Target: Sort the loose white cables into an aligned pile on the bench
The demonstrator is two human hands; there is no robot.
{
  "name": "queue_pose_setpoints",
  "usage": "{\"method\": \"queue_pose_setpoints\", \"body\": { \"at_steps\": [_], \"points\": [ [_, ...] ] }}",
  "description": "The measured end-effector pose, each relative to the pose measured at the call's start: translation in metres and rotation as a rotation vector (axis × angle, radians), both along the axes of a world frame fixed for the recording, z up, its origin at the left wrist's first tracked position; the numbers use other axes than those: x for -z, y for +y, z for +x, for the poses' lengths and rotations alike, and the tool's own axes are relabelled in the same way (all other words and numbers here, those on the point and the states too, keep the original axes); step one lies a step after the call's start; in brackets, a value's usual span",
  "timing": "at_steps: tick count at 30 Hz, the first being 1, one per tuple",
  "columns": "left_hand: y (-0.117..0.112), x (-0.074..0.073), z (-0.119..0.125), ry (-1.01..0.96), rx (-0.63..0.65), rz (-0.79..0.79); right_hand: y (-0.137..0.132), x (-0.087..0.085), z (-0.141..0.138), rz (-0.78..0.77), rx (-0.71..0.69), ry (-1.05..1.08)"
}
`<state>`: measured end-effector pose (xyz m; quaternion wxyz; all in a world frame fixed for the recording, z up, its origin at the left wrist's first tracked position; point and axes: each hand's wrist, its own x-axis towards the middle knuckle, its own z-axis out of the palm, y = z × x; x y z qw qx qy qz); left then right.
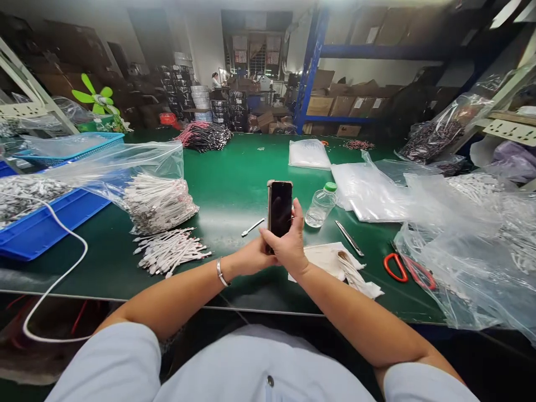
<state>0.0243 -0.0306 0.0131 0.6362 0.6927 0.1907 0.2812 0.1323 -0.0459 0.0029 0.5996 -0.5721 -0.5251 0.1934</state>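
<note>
A dark-screened phone stands upright over the green table, held from below by both hands. My right hand wraps its lower right side, fingers closed on the case. My left hand, with a silver bracelet on the wrist, cups the phone's bottom left and lies partly behind the right hand. A single white cable piece lies on the table just left of the phone. A loose pile of white cable pieces sits further left.
A clear bag of white cable pieces and a blue tray lie to the left. A plastic bottle, tweezers, white cloth, red scissors and plastic bags lie to the right. A person sits far back.
</note>
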Motion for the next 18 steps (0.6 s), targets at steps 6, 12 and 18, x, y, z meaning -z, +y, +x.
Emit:
{"method": "queue_pose_setpoints", "body": {
  "at_steps": [6, 12, 18],
  "points": [
    [0.026, 0.012, -0.036, 0.016, 0.131, -0.443, 0.008, -0.004, 0.031, -0.189, -0.532, 0.363],
    [0.037, 0.016, -0.038, 0.001, 0.184, -0.579, 0.009, -0.003, 0.048, -0.32, -0.849, 0.402],
    [0.035, 0.023, -0.034, 0.012, 0.198, -0.648, 0.011, 0.01, 0.044, -0.291, -0.765, 0.342]
  ]
}}
